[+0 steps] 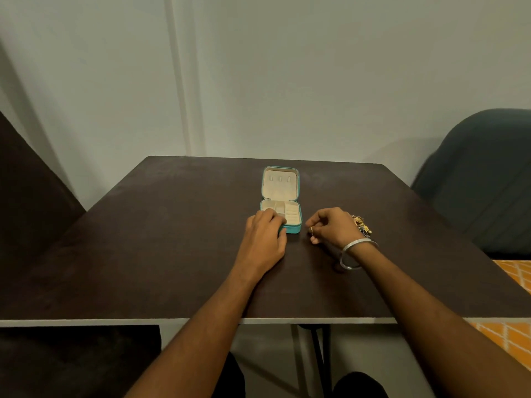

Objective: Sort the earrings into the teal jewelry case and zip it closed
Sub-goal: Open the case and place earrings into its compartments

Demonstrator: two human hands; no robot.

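The teal jewelry case (296, 196) lies open on the dark table (172, 239), its cream lid flat behind the cream compartments. My left hand (264, 239) grips the case's front left corner, fingers curled over the rim. My right hand (330, 226) hovers just right of the case and pinches a small gold earring (311, 230) between thumb and fingers. A heap of gold earrings (362, 224) lies behind my right wrist, partly hidden by it.
A silver bangle (355, 252) hangs on my right wrist. A dark chair (482, 182) stands at the table's right. An orange patterned cloth (514, 282) shows at the right edge. A white wall runs behind the table.
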